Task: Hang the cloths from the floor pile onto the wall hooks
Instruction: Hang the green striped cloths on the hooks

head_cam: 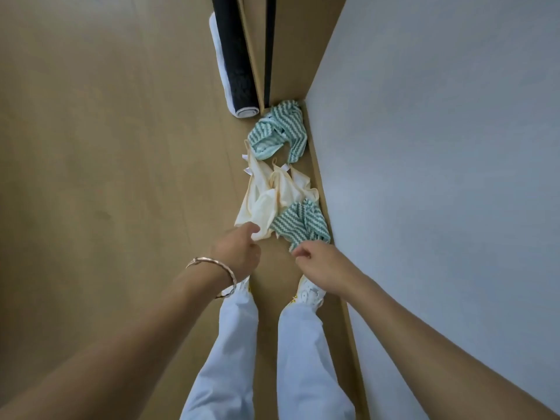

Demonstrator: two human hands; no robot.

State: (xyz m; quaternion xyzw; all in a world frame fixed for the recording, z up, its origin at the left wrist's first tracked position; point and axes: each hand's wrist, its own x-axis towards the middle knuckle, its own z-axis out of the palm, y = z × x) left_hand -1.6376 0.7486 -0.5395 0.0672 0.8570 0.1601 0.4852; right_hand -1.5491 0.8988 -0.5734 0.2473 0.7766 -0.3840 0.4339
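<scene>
Wooden floor [121,147], crumpled cream cloth [266,204] — near teal-striped cloth [303,222], far teal-striped cloth [281,128]

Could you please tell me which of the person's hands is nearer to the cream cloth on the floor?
Left. The left hand pinches the near corner of the cream cloth; the right hand sits off to its side, at the near end of the nearer striped green cloth.

Cloth pile [281,189] on floor [121,147], L of wall [439,147].
</scene>
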